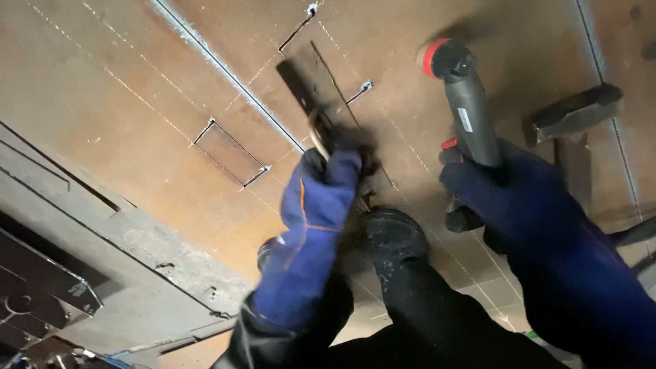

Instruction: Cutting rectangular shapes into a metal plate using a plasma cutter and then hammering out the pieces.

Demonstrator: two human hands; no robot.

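Nearest the lens: dark trouser legs and one black boot [391, 236] planted on the rusty steel plate [137, 75], toe pointing far. The person stands on the workpiece itself, so the cutting lines sit right under the hands.

Left hand [314, 225], blue glove with an orange seam, is closed around a thin metal tool [318, 137] whose tip touches the cut steel strip [311, 85]. The strip lies tilted, one end raised off the plate, and I judge the tool is wedged beneath it as a lever, though blur hides the contact.

Right hand [509, 198], dark blue glove, is clamped around the grey torch handle [471, 116], red-collared head pointing far, held off to the right and apart from the strip; I'd say parked clear while the other hand works.

Hands well apart, each gripping its own tool.

A rectangular cut outline [229, 152] shows left of the strip. A hammer [574, 113] rests far right on the plate, within reach.
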